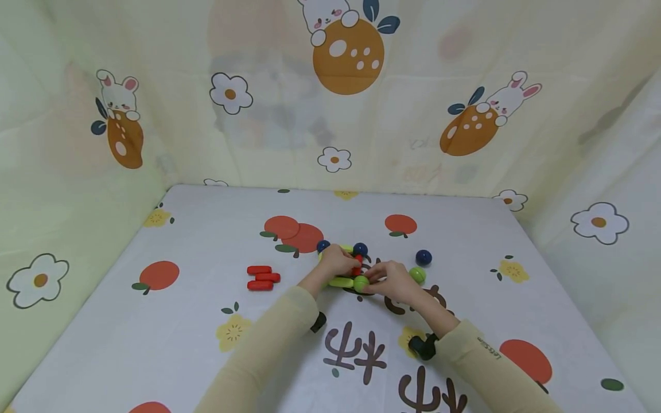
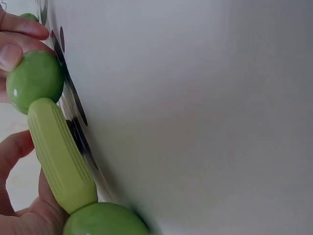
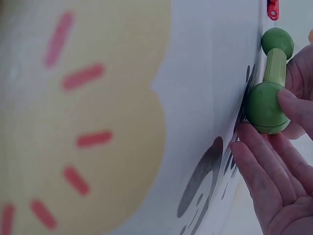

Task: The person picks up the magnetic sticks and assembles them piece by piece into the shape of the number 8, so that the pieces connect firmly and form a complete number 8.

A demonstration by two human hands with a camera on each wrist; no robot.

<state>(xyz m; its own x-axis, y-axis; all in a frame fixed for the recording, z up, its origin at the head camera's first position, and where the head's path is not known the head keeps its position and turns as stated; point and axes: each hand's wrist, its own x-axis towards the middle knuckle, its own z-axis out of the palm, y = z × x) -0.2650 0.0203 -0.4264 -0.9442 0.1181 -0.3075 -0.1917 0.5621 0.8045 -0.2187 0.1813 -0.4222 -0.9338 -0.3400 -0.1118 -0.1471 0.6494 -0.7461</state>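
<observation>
Balls and rods form a frame of toy pieces mid-table. My right hand (image 1: 395, 281) pinches the green ball (image 1: 361, 283) at its near right corner, thumb on one side, as the right wrist view shows. From that ball a light green rod (image 2: 61, 152) runs to another green ball (image 2: 105, 220). A red rod (image 1: 357, 265) stands between the pinched ball and a dark blue ball (image 1: 360, 249). My left hand (image 1: 335, 261) reaches over the frame, its fingertips gripping the red rod. Another light green rod (image 1: 347, 249) leads towards a second blue ball (image 1: 323, 246); the left hand hides part of the frame.
Three loose red rods (image 1: 260, 277) lie to the left. On the right are a loose dark blue ball (image 1: 423, 257) and a loose green ball (image 1: 417, 275), close to the right hand. A printed cloth (image 1: 196, 321) covers the table, with curtains (image 1: 279, 160) behind and at the sides.
</observation>
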